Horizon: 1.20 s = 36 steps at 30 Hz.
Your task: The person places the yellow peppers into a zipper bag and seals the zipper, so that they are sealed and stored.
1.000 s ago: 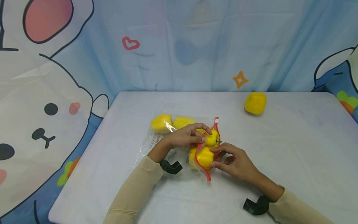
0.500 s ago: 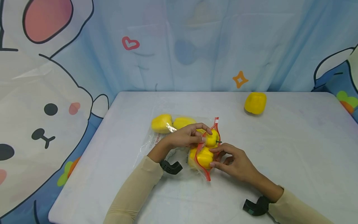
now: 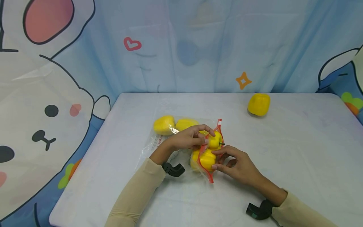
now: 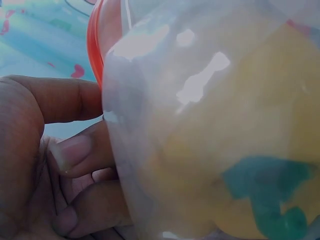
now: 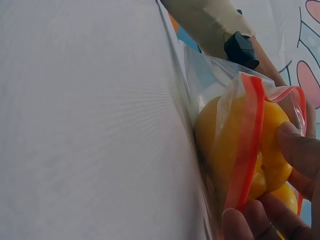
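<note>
A clear zip bag (image 3: 147, 149) with a red zip edge (image 3: 211, 179) lies on the table, its mouth toward the right. Two yellow bell peppers, one at the back left (image 3: 164, 125) and one beside it (image 3: 185, 123), are inside. Two more, an upper pepper (image 3: 214, 141) with a dark stem and a lower pepper (image 3: 207, 160), sit at the mouth. My left hand (image 3: 190, 137) pinches the bag's red edge near the upper pepper. With thumb and fingers, my right hand (image 3: 239, 164) holds the lower pepper. Through the plastic, a green stem (image 4: 270, 185) shows in the left wrist view.
Another yellow bell pepper (image 3: 259, 104) stands by itself near the table's back edge, right of the bag. The white-covered table (image 3: 297, 151) ends at a blue printed curtain (image 3: 198, 47). Black wrist cameras, left (image 3: 173, 170) and right (image 3: 259, 210), stick out below the wrists.
The lower pepper and my right fingertips have shifted very slightly left, toward the inside of the bag. My left hand stays where it was.
</note>
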Each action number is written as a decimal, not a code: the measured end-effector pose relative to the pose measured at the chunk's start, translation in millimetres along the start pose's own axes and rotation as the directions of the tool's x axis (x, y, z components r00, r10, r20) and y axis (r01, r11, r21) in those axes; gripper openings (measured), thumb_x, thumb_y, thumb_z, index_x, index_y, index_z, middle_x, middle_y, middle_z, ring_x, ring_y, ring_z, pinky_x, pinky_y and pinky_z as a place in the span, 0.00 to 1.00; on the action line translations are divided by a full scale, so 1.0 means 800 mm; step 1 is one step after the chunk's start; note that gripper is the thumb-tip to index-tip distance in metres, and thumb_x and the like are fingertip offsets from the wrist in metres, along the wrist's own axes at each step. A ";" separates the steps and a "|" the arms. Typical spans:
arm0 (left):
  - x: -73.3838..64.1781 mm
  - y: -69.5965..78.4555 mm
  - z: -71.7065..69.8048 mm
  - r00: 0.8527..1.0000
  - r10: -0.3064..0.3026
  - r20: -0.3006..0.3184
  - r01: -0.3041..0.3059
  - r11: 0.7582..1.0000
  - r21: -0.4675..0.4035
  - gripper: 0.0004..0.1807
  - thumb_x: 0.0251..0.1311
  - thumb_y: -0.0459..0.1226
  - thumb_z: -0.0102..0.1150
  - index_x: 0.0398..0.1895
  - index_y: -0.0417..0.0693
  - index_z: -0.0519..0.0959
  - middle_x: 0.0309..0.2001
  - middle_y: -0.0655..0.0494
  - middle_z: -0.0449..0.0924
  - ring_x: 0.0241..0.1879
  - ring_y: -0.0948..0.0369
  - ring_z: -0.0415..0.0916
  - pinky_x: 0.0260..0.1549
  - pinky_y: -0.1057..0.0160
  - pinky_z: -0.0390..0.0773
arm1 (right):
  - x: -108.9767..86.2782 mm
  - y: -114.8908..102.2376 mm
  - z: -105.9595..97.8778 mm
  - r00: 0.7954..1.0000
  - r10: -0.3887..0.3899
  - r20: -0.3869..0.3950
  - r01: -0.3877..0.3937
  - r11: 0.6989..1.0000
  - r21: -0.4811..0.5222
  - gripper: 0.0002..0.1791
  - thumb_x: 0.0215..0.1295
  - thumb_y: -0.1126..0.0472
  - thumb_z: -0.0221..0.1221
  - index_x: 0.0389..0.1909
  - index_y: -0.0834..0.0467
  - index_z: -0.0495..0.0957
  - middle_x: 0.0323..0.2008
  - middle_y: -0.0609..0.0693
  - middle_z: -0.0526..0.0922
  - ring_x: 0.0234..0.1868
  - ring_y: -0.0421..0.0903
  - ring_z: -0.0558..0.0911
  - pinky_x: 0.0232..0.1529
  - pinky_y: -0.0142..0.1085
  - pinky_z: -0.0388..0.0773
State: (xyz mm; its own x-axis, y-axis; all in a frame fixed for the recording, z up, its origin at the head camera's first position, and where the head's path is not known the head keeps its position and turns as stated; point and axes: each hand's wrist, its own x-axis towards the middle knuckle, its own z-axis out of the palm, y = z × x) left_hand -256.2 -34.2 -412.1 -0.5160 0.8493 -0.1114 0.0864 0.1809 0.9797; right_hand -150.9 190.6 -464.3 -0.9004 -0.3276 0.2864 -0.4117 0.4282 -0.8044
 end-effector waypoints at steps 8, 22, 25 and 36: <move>0.000 0.000 0.000 1.000 -0.003 0.000 0.003 1.000 0.000 0.16 0.70 0.30 0.46 0.60 0.42 0.67 0.18 0.59 0.71 0.13 0.62 0.54 0.17 0.68 0.60 | 0.000 -0.001 -0.001 1.000 -0.008 0.009 0.008 1.000 -0.007 0.21 0.54 0.59 0.72 0.50 0.49 0.80 0.38 0.46 0.81 0.34 0.40 0.79 0.27 0.31 0.80; 0.000 -0.001 -0.001 1.000 -0.015 -0.003 0.015 1.000 -0.003 0.16 0.70 0.31 0.46 0.60 0.43 0.67 0.18 0.58 0.72 0.14 0.62 0.55 0.17 0.68 0.60 | 0.004 -0.003 -0.012 1.000 -0.008 0.025 0.010 0.997 -0.073 0.19 0.55 0.57 0.71 0.48 0.46 0.81 0.40 0.41 0.81 0.36 0.40 0.79 0.29 0.30 0.81; -0.001 -0.001 -0.001 1.000 -0.020 -0.009 0.020 1.000 0.007 0.17 0.69 0.30 0.46 0.60 0.43 0.67 0.19 0.58 0.72 0.14 0.62 0.55 0.18 0.68 0.61 | 0.006 -0.006 -0.015 1.000 -0.018 0.005 0.018 0.996 -0.093 0.16 0.57 0.58 0.70 0.46 0.45 0.81 0.41 0.41 0.82 0.37 0.39 0.79 0.29 0.30 0.80; 0.001 0.001 0.000 0.999 -0.039 -0.017 0.040 0.999 0.032 0.17 0.70 0.31 0.48 0.60 0.44 0.67 0.19 0.57 0.70 0.15 0.62 0.55 0.20 0.65 0.61 | 0.032 -0.005 -0.067 0.988 0.062 -0.143 -0.097 0.964 -0.249 0.12 0.65 0.53 0.63 0.47 0.53 0.82 0.40 0.48 0.84 0.30 0.36 0.78 0.29 0.28 0.79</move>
State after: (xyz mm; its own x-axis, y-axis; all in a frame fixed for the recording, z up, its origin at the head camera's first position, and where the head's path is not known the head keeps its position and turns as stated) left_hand -256.6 -33.7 -411.5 -0.5336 0.8329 -0.1467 0.0927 0.2301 0.9687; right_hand -179.7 225.9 -425.9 -0.9352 -0.1764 0.3071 -0.3445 0.6545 -0.6730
